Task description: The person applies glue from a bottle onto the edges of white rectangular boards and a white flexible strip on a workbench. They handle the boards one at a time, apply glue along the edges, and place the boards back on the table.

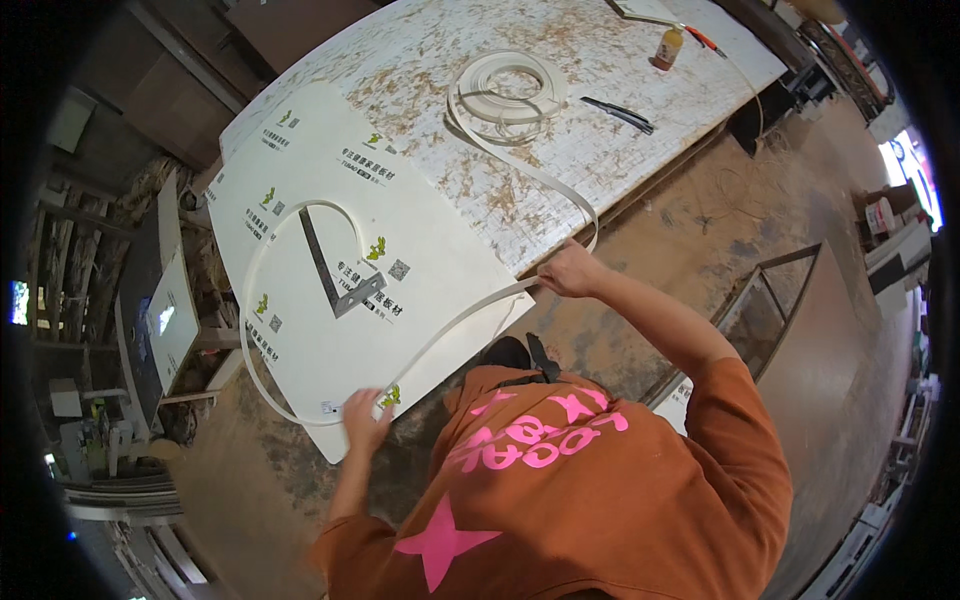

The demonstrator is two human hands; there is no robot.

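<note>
A long white edge-banding strip [430, 352] runs between my two hands along the near edge of a printed white board [290, 345]. My right hand [570, 270] is closed round the strip by the board's right corner. At the near left, my left hand [366, 415] pinches the strip at the board's edge. From there the strip's loose end curls in a wide loop over the board. Past my right hand it bends back to a coiled roll [515, 85] on the table. A metal try square [325, 270] lies on the board inside the loop.
The board rests on a worn, paint-scuffed worktable [440, 50]. A utility knife [617, 114] lies right of the roll, and a small yellowish bottle [667, 48] stands farther back. Panels [810, 330] lean at the right. More boards [175, 315] stand at the left.
</note>
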